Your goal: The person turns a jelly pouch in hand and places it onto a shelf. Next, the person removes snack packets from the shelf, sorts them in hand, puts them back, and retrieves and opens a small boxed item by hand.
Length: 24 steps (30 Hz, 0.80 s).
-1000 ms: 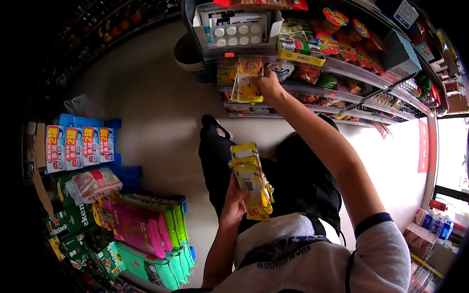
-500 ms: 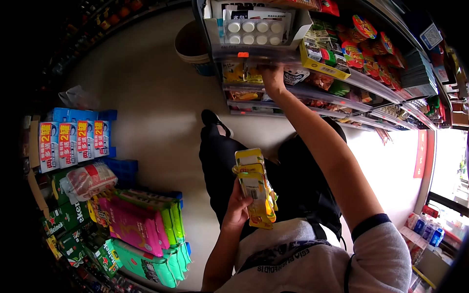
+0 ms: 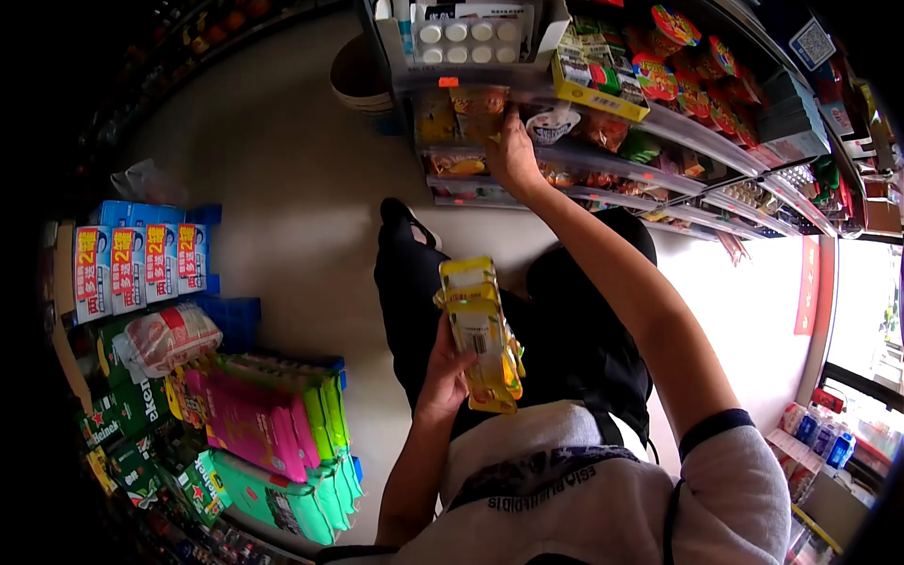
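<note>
Grips a stack of yellow packets (image 3: 480, 341) in the left hand (image 3: 450, 372), with fingers and thumb clamped around the near edge, above the dark trousers (image 3: 593, 282). Reaches with the right hand (image 3: 514, 155) to a shelved packet (image 3: 477, 102), just beside a white pouch (image 3: 552, 123). Cannot tell there between pinching and merely touching.

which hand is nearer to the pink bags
Left. The left hand, gripping yellow packets, has the pink bags off to its left; the right hand is farther away, up at the shelves.
</note>
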Available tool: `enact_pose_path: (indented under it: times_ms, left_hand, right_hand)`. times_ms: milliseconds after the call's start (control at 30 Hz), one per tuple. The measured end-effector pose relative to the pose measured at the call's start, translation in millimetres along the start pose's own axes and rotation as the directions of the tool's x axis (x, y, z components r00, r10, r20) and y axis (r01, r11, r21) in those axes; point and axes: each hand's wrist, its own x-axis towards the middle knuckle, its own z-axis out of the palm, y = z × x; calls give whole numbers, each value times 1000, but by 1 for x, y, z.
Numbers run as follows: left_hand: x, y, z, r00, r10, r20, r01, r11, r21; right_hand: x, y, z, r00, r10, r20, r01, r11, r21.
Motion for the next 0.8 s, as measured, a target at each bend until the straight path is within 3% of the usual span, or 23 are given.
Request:
enact_pose_path:
  times_ms: [33,67,167,200,267,300,367,500,633,700,800]
  left_hand:
    - [-1,-1,0,1000,-2,-13,2,1000,7]
    - [-2,-2,0,1000,-3,-23,4,1000,17]
    - [-6,-5,-2,1000,2,-26,-1,1000,5]
    - [-7,-7,-3,1000,3,-23,-3,1000,-6]
    - [-7,-8,-1,1000,23,-10,-23,1000,-10]
    - [-8,-7,2,999,39,-4,-39,999,-3]
    - [-9,-6,5,998,60,-6,-60,998,23]
    - [-10,-4,13,997,69,-39,-65,994,93]
    - [-7,-17,14,985,135,-104,-115,976,183]
    - [-7,-19,22,979,161,-122,-130,965,226]
    - [-8,-20,33,984,138,-116,-103,958,266]
  right_hand:
    - [-10,-1,0,995,-70,-71,70,998,-3]
    - [-19,0,-4,1000,16,-13,-15,996,83]
    - [-36,-3,-23,998,37,59,-40,998,48]
    - [-44,6,-20,998,-40,-48,42,998,48]
    - [-56,-18,-53,956,102,277,-131,987,90]
    - [-68,-29,-68,886,164,435,-222,971,86]
    - [-100,-20,-73,846,37,532,-278,882,381]
    - [-157,-43,-115,703,81,707,-514,745,425]
    - [-207,-70,-138,627,99,772,-671,571,472]
    - [-217,-86,-141,691,32,722,-601,580,550]
    - [-235,-73,-128,669,126,733,-645,589,487]
